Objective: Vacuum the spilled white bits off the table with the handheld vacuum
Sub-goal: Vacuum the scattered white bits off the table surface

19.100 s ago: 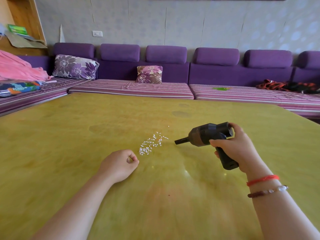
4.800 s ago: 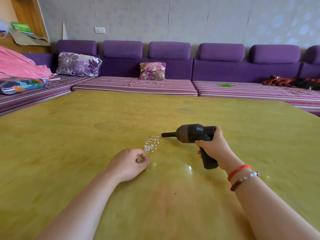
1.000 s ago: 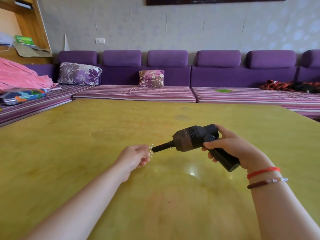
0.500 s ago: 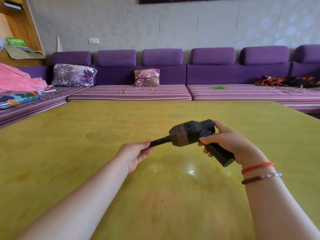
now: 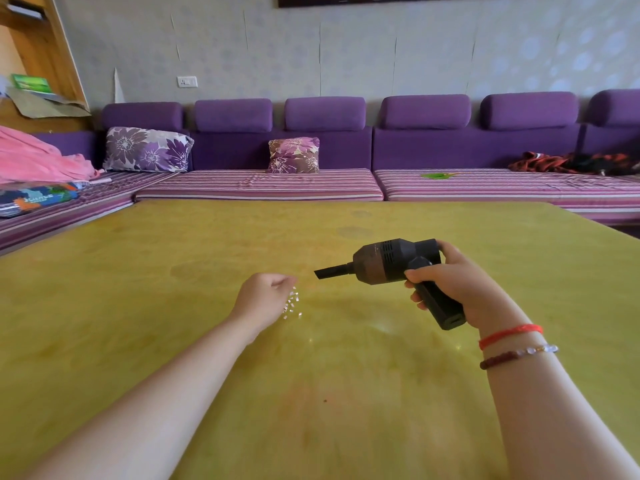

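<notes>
My right hand [image 5: 457,285] grips the handle of the black handheld vacuum [image 5: 391,259], held above the yellow table [image 5: 173,341] with its thin nozzle pointing left. My left hand [image 5: 263,299] hovers just left of the nozzle tip, back toward me and fingers turned down and loosely spread. A small stream of white bits [image 5: 292,304] hangs in the air right under its fingertips, some close to the tabletop. A short gap separates the nozzle tip from my left hand.
A purple sofa [image 5: 426,147] with striped seat cushions wraps the table's far and left sides. On it lie two flowered pillows [image 5: 147,148], a pink blanket [image 5: 38,161] and dark clothes [image 5: 571,162]. A wooden shelf [image 5: 38,46] stands at the far left.
Half a second ago my left fingers were at the nozzle tip. Now the hand has drawn back from it and turned down, and white bits are dropping from it. The vacuum stays raised.
</notes>
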Action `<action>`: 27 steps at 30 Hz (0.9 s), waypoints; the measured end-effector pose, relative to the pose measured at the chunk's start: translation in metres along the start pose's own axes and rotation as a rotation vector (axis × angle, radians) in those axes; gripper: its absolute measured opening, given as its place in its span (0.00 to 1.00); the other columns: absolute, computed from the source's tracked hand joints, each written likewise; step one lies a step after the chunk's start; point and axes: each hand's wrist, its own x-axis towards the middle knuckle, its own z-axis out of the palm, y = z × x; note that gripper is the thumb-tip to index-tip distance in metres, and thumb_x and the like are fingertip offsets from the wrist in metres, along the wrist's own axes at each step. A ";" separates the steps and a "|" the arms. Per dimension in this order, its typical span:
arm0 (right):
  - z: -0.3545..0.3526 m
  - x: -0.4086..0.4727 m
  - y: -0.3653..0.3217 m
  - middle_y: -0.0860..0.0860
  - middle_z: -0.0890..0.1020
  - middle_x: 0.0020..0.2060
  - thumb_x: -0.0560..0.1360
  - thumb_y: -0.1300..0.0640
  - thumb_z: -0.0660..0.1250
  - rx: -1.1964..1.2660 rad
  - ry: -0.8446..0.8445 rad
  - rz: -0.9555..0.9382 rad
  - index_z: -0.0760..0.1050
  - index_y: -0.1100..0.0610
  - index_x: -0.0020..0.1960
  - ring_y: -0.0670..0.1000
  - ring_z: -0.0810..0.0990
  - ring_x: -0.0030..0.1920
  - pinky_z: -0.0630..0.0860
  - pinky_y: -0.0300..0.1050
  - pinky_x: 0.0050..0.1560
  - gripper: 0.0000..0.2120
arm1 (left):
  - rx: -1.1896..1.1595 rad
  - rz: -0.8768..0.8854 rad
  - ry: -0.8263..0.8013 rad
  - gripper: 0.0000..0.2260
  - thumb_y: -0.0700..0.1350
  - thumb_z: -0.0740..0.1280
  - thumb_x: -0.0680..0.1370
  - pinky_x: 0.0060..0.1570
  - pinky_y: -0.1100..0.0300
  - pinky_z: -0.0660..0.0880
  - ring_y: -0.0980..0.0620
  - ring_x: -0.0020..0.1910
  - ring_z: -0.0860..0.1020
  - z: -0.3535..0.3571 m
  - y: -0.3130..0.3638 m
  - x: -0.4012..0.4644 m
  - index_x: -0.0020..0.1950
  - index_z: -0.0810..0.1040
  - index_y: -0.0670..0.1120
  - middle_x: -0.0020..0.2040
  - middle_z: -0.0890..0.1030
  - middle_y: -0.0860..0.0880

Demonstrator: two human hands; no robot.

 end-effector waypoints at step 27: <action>0.020 -0.001 0.001 0.59 0.81 0.41 0.71 0.67 0.68 -0.235 -0.080 0.008 0.63 0.51 0.64 0.53 0.81 0.29 0.76 0.41 0.23 0.27 | 0.498 0.039 -0.146 0.11 0.52 0.67 0.75 0.28 0.61 0.61 0.59 0.28 0.69 -0.041 -0.050 -0.031 0.32 0.70 0.55 0.27 0.72 0.54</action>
